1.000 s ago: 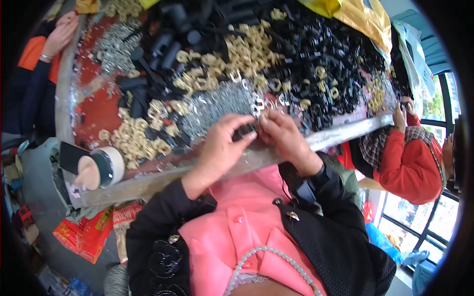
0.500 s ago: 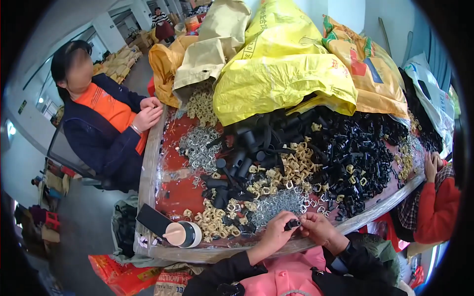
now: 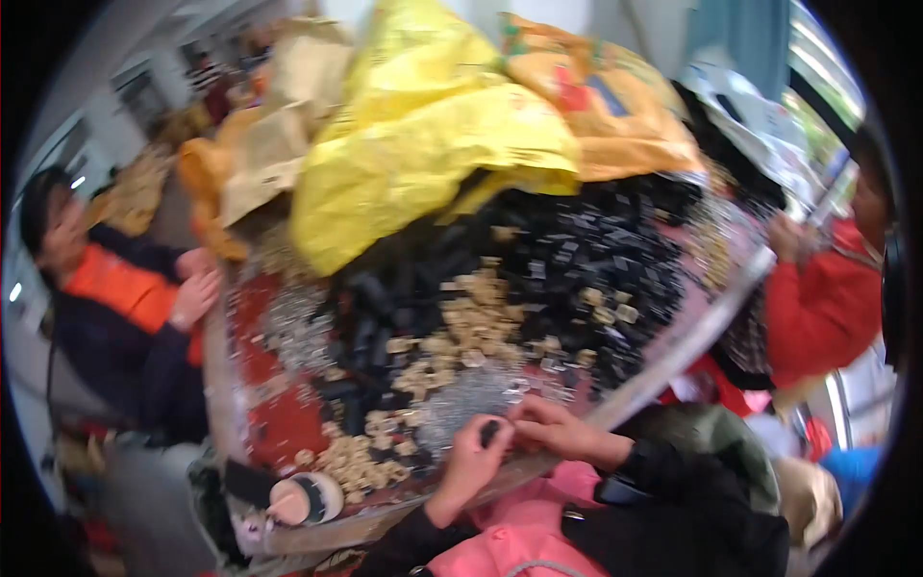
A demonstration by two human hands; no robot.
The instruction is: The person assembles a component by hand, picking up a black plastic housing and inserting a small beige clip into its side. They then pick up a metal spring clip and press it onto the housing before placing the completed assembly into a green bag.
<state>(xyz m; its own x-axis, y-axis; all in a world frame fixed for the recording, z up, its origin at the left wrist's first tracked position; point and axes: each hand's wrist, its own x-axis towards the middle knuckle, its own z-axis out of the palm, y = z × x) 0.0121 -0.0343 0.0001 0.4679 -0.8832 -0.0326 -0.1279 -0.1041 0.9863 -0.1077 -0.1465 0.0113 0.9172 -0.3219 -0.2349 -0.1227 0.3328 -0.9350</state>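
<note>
Pinching a black piece (image 3: 490, 433) in left fingers (image 3: 472, 430) at six o'clock on the surface (image 3: 277, 425); curling right fingers (image 3: 529, 415) beside it, too blurred to tell their hold. Apparently unfinished, with heaped black parts (image 3: 620, 264) left toward one o'clock.

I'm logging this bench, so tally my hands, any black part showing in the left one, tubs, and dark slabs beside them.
Hands, left and right: 2
Black part: 1
Tub: 1
Dark slab: 1
Total: 5

Left hand (image 3: 471, 465) has room above piled parts (image 3: 481, 313), up to yellow sack (image 3: 433, 144).
</note>
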